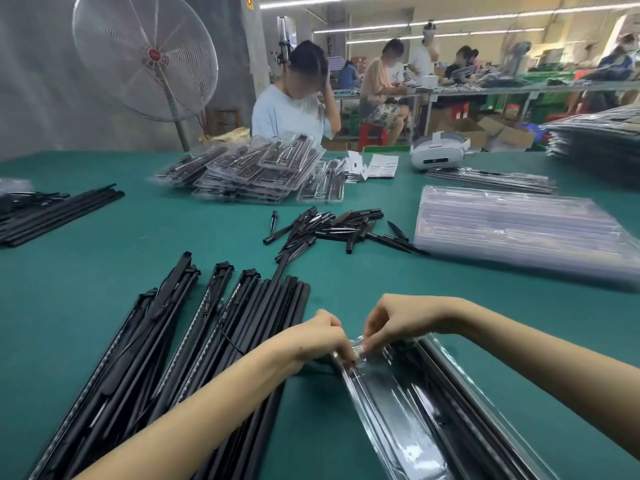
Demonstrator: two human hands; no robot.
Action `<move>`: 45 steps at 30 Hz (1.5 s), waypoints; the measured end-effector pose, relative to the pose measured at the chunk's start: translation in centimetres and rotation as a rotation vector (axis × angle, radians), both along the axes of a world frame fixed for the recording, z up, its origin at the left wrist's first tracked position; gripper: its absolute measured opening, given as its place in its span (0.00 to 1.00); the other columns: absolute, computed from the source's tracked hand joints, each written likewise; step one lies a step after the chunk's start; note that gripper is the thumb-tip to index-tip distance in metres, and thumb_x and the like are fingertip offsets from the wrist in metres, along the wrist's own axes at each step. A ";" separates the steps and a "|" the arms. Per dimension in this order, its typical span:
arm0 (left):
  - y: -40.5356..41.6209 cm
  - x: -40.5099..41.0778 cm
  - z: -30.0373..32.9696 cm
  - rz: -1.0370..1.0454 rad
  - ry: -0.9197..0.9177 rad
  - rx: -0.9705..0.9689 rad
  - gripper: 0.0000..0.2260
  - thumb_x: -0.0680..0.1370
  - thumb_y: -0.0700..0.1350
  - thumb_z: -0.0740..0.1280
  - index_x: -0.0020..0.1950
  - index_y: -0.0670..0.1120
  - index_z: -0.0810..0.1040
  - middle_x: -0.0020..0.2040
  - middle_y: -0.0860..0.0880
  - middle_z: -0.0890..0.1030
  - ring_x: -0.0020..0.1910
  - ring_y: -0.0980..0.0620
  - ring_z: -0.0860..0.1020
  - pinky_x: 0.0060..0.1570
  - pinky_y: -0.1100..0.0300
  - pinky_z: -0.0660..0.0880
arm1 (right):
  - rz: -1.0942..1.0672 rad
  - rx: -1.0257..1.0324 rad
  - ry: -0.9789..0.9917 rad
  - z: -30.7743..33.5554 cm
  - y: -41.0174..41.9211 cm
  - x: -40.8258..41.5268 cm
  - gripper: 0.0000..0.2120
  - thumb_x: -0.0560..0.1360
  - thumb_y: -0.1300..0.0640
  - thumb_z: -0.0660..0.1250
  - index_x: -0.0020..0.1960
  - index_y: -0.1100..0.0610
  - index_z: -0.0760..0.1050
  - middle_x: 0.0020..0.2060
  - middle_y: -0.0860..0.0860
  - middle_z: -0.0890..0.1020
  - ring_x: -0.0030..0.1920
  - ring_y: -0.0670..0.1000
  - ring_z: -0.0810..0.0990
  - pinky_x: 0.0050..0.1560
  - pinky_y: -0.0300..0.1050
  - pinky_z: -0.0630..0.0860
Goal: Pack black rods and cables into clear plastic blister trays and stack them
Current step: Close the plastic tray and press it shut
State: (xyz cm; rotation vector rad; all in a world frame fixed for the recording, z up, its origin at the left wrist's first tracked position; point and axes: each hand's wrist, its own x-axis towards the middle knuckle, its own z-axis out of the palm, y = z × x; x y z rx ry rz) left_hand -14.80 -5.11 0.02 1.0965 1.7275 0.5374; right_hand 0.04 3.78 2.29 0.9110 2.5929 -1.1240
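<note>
A clear blister tray (426, 410) with black rods in it lies in front of me, running from the bottom right up to my hands. My left hand (322, 336) and my right hand (398, 320) both pinch the tray's far end with curled fingers, close together. A pile of long black rods and cabled strips (180, 341) lies to the left, partly under my left forearm. Several short black spike pieces (332, 226) are scattered in the middle of the green table (173, 230). A stack of empty clear trays (512, 226) sits at the right.
A heap of packed trays (249, 171) lies at the far side, in front of a seated person. More black rods (52, 213) lie at the left edge. A white headset (438, 154), paper slips (374, 166) and a tall stack of trays (599, 140) are at the back right.
</note>
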 end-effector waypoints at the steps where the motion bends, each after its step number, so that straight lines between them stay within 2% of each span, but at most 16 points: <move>1: 0.1 0.0 -0.2 0.017 0.023 0.005 0.16 0.71 0.39 0.70 0.53 0.49 0.67 0.43 0.50 0.74 0.39 0.56 0.71 0.36 0.65 0.69 | -0.009 -0.011 0.007 -0.1 0.1 -0.1 0.08 0.73 0.52 0.72 0.36 0.50 0.79 0.23 0.39 0.76 0.26 0.36 0.70 0.28 0.26 0.62; 5: 0.2 0.3 -0.7 0.046 0.024 0.025 0.28 0.72 0.40 0.69 0.68 0.47 0.60 0.54 0.48 0.70 0.51 0.52 0.66 0.38 0.63 0.63 | -0.024 -0.030 -0.001 -0.7 -0.1 -0.1 0.08 0.74 0.54 0.72 0.37 0.50 0.78 0.26 0.40 0.77 0.26 0.34 0.71 0.29 0.24 0.63; 8: 0.3 0.4 -1.1 0.051 0.024 0.052 0.30 0.73 0.40 0.68 0.71 0.45 0.57 0.64 0.44 0.68 0.53 0.50 0.64 0.39 0.62 0.62 | -0.040 -0.061 -0.028 -0.9 -0.2 0.0 0.03 0.73 0.55 0.72 0.41 0.51 0.79 0.34 0.42 0.79 0.33 0.35 0.73 0.37 0.27 0.67; 12: 0.4 0.5 -1.5 0.058 0.024 0.051 0.31 0.72 0.39 0.69 0.71 0.45 0.56 0.56 0.45 0.68 0.55 0.49 0.67 0.43 0.60 0.64 | -0.084 -0.042 -0.049 -1.3 -0.4 -0.2 0.08 0.73 0.57 0.72 0.36 0.49 0.77 0.31 0.41 0.77 0.31 0.36 0.72 0.33 0.27 0.66; 14: 0.3 0.6 -1.6 0.063 0.015 0.045 0.31 0.72 0.39 0.69 0.71 0.45 0.57 0.56 0.45 0.68 0.54 0.50 0.66 0.40 0.62 0.63 | -0.102 -0.024 -0.089 -1.4 -0.5 -0.5 0.08 0.73 0.57 0.72 0.36 0.51 0.77 0.30 0.43 0.76 0.31 0.39 0.72 0.33 0.31 0.66; 16: 0.3 0.7 -1.7 0.076 -0.014 0.036 0.31 0.72 0.40 0.69 0.70 0.45 0.58 0.55 0.47 0.69 0.52 0.51 0.66 0.37 0.63 0.62 | -0.134 -0.014 -0.127 -1.3 -0.7 -0.8 0.05 0.72 0.57 0.71 0.42 0.58 0.80 0.33 0.48 0.76 0.35 0.46 0.71 0.35 0.38 0.65; 18: 0.4 0.6 -1.9 0.090 -0.023 0.030 0.31 0.71 0.40 0.69 0.70 0.44 0.59 0.54 0.48 0.68 0.53 0.50 0.66 0.38 0.64 0.62 | -0.171 -0.006 -0.148 -1.3 -1.0 -1.0 0.10 0.72 0.57 0.71 0.48 0.64 0.80 0.36 0.51 0.74 0.38 0.49 0.69 0.35 0.42 0.62; 22: 0.6 0.5 -2.3 0.111 -0.015 0.032 0.33 0.70 0.38 0.70 0.71 0.43 0.58 0.62 0.42 0.70 0.62 0.46 0.68 0.45 0.61 0.63 | -0.193 0.033 -0.165 -1.5 -1.4 -1.2 0.13 0.71 0.58 0.70 0.51 0.66 0.80 0.37 0.53 0.75 0.40 0.50 0.70 0.41 0.43 0.65; 26: 0.4 0.4 -2.3 0.105 -0.048 0.015 0.34 0.69 0.37 0.71 0.72 0.44 0.58 0.67 0.40 0.70 0.61 0.46 0.68 0.41 0.63 0.63 | -0.186 0.078 -0.183 -1.5 -1.4 -1.2 0.13 0.71 0.57 0.69 0.51 0.65 0.80 0.37 0.53 0.75 0.40 0.51 0.71 0.43 0.44 0.65; 28: 0.4 0.3 -2.4 0.096 -0.048 0.015 0.36 0.69 0.37 0.71 0.73 0.44 0.57 0.68 0.40 0.68 0.66 0.45 0.67 0.47 0.60 0.64 | -0.167 0.021 -0.161 -1.4 -1.3 -1.1 0.12 0.72 0.58 0.69 0.50 0.66 0.80 0.38 0.53 0.75 0.40 0.50 0.70 0.42 0.43 0.65; 31: 0.4 0.2 -2.5 0.100 -0.059 0.023 0.37 0.69 0.36 0.71 0.73 0.43 0.55 0.70 0.37 0.68 0.68 0.44 0.66 0.53 0.59 0.62 | -0.124 -0.093 -0.113 -1.0 -1.1 -0.5 0.04 0.73 0.58 0.70 0.41 0.58 0.80 0.33 0.49 0.76 0.37 0.47 0.71 0.37 0.37 0.66; 33: 0.3 0.3 -2.5 0.106 -0.053 0.030 0.36 0.70 0.35 0.70 0.73 0.43 0.55 0.68 0.38 0.69 0.65 0.45 0.68 0.52 0.59 0.63 | -0.104 -0.135 -0.074 -1.0 -0.9 -0.2 0.05 0.74 0.58 0.71 0.39 0.55 0.79 0.32 0.47 0.77 0.35 0.44 0.71 0.33 0.32 0.66; 36: 0.3 0.3 -2.6 0.102 -0.056 0.034 0.36 0.71 0.35 0.69 0.74 0.43 0.54 0.67 0.43 0.66 0.62 0.48 0.65 0.54 0.61 0.61 | -0.122 -0.178 -0.017 -1.6 -0.8 0.0 0.04 0.73 0.58 0.72 0.39 0.54 0.80 0.33 0.45 0.78 0.35 0.42 0.72 0.35 0.30 0.67; 41: 0.3 0.4 -2.6 0.114 -0.085 0.044 0.38 0.71 0.34 0.69 0.74 0.43 0.51 0.69 0.42 0.65 0.60 0.48 0.66 0.54 0.62 0.60 | -0.165 -0.206 0.055 -1.9 -1.1 0.1 0.07 0.73 0.57 0.72 0.37 0.52 0.80 0.32 0.44 0.79 0.33 0.38 0.74 0.38 0.29 0.68; 43: 0.2 0.5 -2.6 0.115 -0.084 0.039 0.38 0.71 0.33 0.69 0.74 0.43 0.51 0.69 0.41 0.66 0.61 0.47 0.67 0.54 0.62 0.61 | -0.171 -0.140 0.058 -2.1 -1.5 0.0 0.06 0.73 0.56 0.72 0.37 0.52 0.80 0.32 0.46 0.79 0.33 0.40 0.73 0.41 0.34 0.67; 45: 0.4 0.6 -2.9 0.114 -0.077 0.042 0.39 0.70 0.32 0.68 0.74 0.42 0.49 0.70 0.36 0.67 0.66 0.43 0.69 0.54 0.61 0.63 | -0.164 0.020 -0.048 -2.4 -1.9 -0.1 0.08 0.73 0.50 0.71 0.37 0.50 0.78 0.35 0.46 0.79 0.38 0.44 0.73 0.49 0.46 0.65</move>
